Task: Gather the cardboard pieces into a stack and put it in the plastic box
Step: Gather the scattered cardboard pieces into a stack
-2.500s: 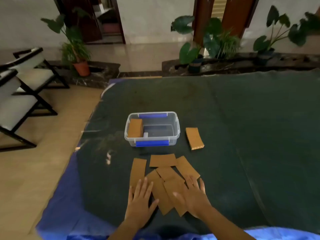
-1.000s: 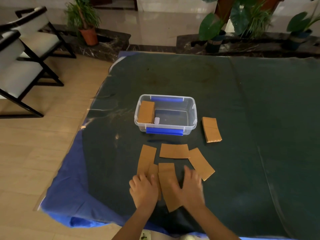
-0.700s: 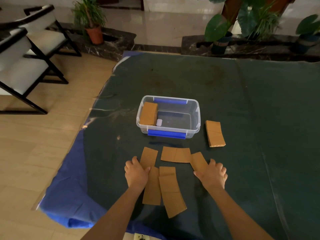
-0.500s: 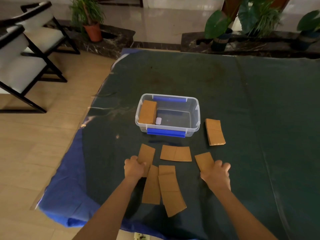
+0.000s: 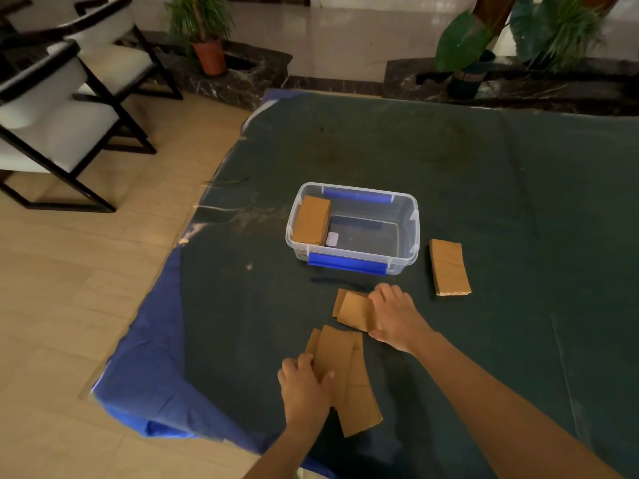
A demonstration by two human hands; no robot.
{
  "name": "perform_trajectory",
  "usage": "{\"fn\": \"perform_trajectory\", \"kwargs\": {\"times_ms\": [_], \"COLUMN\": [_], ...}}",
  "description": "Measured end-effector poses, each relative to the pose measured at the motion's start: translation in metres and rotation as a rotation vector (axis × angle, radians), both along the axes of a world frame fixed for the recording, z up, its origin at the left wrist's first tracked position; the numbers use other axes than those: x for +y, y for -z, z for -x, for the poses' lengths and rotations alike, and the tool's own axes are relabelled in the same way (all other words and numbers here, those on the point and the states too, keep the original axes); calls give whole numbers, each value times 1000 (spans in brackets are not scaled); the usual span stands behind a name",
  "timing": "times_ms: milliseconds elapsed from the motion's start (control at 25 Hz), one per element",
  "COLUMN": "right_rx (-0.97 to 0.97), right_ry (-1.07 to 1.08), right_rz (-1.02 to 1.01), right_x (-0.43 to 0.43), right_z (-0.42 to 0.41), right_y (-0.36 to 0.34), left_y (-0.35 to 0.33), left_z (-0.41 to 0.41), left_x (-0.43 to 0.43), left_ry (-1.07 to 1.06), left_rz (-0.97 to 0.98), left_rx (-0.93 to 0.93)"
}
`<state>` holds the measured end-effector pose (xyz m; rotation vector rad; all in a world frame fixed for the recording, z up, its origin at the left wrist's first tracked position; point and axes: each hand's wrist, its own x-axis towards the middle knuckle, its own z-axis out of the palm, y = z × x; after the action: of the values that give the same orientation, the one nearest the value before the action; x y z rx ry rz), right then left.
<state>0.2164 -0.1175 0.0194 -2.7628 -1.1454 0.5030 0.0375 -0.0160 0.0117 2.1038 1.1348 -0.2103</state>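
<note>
A clear plastic box (image 5: 411,233) with blue latches stands mid-table; a cardboard stack (image 5: 311,220) sits in its left end. In front of the box, my right hand (image 5: 397,318) presses on two overlapping cardboard pieces (image 5: 352,310), its fingers covering their right ends. Nearer to me, my left hand (image 5: 304,387) rests with curled fingers on the left edge of a fanned group of cardboard pieces (image 5: 349,375). A separate small cardboard stack (image 5: 448,266) lies right of the box.
The dark green table cover (image 5: 484,188) hangs over a blue sheet (image 5: 145,368) at the left edge. Black-framed white chairs (image 5: 62,108) stand on the wooden floor to the left. Potted plants (image 5: 204,32) line the far side.
My right hand slid its piece left onto the piece in front of the box. My left hand pulled its piece back onto the near pieces. The view shifted slightly.
</note>
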Motion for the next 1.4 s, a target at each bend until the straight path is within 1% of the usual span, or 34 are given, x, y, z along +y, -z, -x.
{"fn": "perform_trajectory", "kwargs": {"times_ms": [40,80,120,200,240,320,400,440,480,560,600,680,720,800,960,1080,1160,1200,1320,1400], "right_rx": [13,31,35,77,135,251,340,416,508,643,634,484,424,402,493,546,545,539,609,624], "right_ry": [26,65,99,195,268,468,751,864,917,925,909,877,875,922,1040,1083,1087,1066,1032,1023], "right_rz": [23,33,45,61,38,-70,-229,-287,-307,-229,-156,-61,-67,-117,-227,-180,-139,-155,-399,-503], "right_x": [0,-1,-1,-1,-2,-14,-33,-40,-43,-34,-25,-8,-2,6,16,13,12,13,10,1], "right_z": [-3,-5,-4,-3,-3,1,16,31,53,105,126,148,153,156,152,141,135,133,136,133], "right_y": [3,5,6,4,1,-8,-16,-17,-15,-6,-3,-3,-5,-8,-10,-8,-8,-8,-9,-8], "left_y": [1,1,1,1,0,0,2,1,1,1,1,2,2,3,3,2,0,-1,-3,-6], "left_z": [0,0,-1,-6,-8,-11,-10,-10,-9,-8,-7,-6,-6,-5,-4,-5,-5,-6,-6,-5], "left_x": [-1,0,0,0,1,2,5,5,5,3,3,2,2,1,1,3,5,6,7,7], "left_ry": [46,76,91,97,90,81,84,82,76,61,52,23,6,-17,-53,-60,-75,-80,-94,-104], "left_rz": [-113,-184,-215,-199,-178,-150,-139,-133,-128,-118,-109,-81,-68,-50,-28,-2,21,33,60,80], "left_rx": [30,59,80,105,112,119,122,121,117,104,93,74,65,57,46,39,25,20,8,-11]}}
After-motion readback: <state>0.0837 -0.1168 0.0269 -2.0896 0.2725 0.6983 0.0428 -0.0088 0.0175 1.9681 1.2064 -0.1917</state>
